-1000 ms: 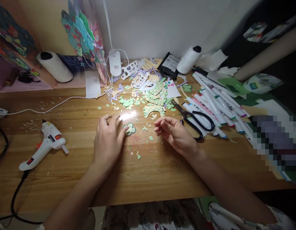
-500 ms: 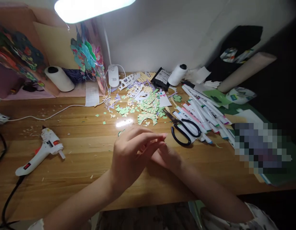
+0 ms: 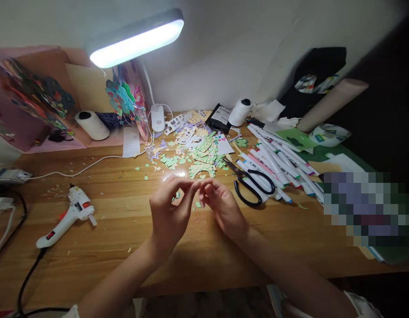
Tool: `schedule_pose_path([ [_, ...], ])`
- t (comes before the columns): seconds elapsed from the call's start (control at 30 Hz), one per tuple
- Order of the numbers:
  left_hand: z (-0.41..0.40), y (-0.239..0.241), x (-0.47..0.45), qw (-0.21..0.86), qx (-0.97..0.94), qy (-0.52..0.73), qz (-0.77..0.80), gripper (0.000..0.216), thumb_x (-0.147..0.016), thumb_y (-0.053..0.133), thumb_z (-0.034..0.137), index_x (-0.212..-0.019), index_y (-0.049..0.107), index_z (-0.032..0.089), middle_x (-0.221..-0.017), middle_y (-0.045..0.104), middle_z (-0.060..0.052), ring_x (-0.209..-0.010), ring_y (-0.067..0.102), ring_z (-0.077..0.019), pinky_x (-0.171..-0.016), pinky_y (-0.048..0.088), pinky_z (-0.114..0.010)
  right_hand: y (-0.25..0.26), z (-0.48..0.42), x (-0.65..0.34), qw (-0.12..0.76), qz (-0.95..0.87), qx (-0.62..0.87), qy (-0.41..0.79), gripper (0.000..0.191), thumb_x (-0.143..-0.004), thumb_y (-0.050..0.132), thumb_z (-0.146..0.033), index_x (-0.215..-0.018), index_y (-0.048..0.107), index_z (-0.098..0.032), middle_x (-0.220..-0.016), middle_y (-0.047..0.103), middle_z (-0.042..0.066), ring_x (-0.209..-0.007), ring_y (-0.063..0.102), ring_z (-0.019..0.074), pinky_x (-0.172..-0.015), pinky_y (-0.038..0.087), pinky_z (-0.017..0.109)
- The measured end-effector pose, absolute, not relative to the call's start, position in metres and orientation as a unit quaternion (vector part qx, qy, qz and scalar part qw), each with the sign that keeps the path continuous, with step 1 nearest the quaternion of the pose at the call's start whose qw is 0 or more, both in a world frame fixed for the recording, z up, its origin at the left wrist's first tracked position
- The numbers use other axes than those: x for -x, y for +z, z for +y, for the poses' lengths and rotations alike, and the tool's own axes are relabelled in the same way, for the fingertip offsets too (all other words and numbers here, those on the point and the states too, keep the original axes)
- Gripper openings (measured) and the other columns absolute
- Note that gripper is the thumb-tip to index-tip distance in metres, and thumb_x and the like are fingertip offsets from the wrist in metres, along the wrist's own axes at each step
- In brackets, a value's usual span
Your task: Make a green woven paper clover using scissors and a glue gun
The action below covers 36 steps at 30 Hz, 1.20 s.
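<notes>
A lamp [image 3: 138, 42] glows at 11 o'clock over a wooden desk [image 3: 125, 207] in what appears to be a home craft corner, where a glue gun [image 3: 61, 226] lies at 8 o'clock, markers [image 3: 272, 151] cluster at 3 and cut paper scraps [image 3: 204, 149] litter the centre.

Shows left forearm [image 3: 125, 274] slanting up from the lower left and right forearm [image 3: 287, 274] slanting up from the lower right, both bare along most of their length. Presents left hand [image 3: 169, 212] with knuckles arched, thumb and index finger narrowed to a pinch at the tips, a rounded gap framed behind. Presents right hand [image 3: 226, 214] half-curled, thumb bent close to the flexed fingers [image 3: 215, 185]. Places both sets of fingertips just beside each other, between left wrist [image 3: 154, 249] and right wrist [image 3: 249, 238]. Leaves exact fingertip contact too small to tell.
</notes>
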State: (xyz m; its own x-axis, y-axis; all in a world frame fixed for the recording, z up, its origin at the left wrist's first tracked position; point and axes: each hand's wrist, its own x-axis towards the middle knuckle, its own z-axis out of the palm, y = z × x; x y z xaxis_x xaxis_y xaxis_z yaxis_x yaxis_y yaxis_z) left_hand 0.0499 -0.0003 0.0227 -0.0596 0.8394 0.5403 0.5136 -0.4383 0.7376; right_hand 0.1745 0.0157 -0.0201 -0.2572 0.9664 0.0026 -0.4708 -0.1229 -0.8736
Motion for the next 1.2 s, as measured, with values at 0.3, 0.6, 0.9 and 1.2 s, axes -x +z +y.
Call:
schedule_pose_path([
  [0.3, 0.003, 0.016, -0.048, 0.418, -0.537, 0.48, 0.554, 0.027, -0.074, 0.071, 0.035, -0.059, 0.06, 0.016, -0.055, 0.053, 0.003, -0.052, 0.041, -0.0084, -0.05, 0.03, -0.022, -0.008, 0.016, -0.183, 0.604, -0.532, 0.342, 0.486, 0.004, -0.074, 0.074, -0.021, -0.075, 0.073, -0.025, -0.072, 0.066, 0.0, -0.07, 0.061, 0.0146, -0.064, 0.051, 0.027],
  [0.6, 0.0, 0.01, -0.054, 0.586, -0.458, 0.439, 0.504, 0.04, -0.077, 0.063, 0.043, -0.054, 0.043, 0.017, -0.052, 0.041, 0.006, -0.051, 0.036, -0.0078, -0.051, 0.029, -0.021, -0.009, 0.014, -0.189, 0.55, -0.746, 0.371, 0.055, 0.012, -0.084, 0.059, -0.009, -0.08, 0.058, -0.02, -0.071, 0.062, 0.002, -0.071, 0.057, 0.0168, -0.066, 0.046, 0.03],
  [0.9, 0.001, 0.007, -0.05, 0.577, -0.454, 0.438, 0.518, 0.04, -0.08, 0.06, 0.042, -0.053, 0.041, 0.018, -0.053, 0.038, 0.005, -0.053, 0.034, -0.0095, -0.055, 0.028, -0.024, -0.012, 0.019, -0.188, 0.535, -0.652, 0.412, 0.345, 0.006, -0.088, 0.056, -0.02, -0.083, 0.058, -0.022, -0.081, 0.056, 0.001, -0.077, 0.054, 0.0154, -0.07, 0.046, 0.029],
  [1.2, 0.0, 0.003, -0.048, 0.598, -0.439, 0.434, 0.511, 0.039, -0.081, 0.058, 0.045, -0.056, 0.044, 0.018, -0.053, 0.037, 0.005, -0.052, 0.032, -0.0092, -0.052, 0.026, -0.025, -0.013, 0.017, -0.184, 0.546, -0.581, 0.379, 0.47, 0.006, -0.081, 0.067, -0.019, -0.077, 0.064, -0.022, -0.076, 0.059, -0.001, -0.074, 0.057, 0.0135, -0.068, 0.047, 0.027],
])
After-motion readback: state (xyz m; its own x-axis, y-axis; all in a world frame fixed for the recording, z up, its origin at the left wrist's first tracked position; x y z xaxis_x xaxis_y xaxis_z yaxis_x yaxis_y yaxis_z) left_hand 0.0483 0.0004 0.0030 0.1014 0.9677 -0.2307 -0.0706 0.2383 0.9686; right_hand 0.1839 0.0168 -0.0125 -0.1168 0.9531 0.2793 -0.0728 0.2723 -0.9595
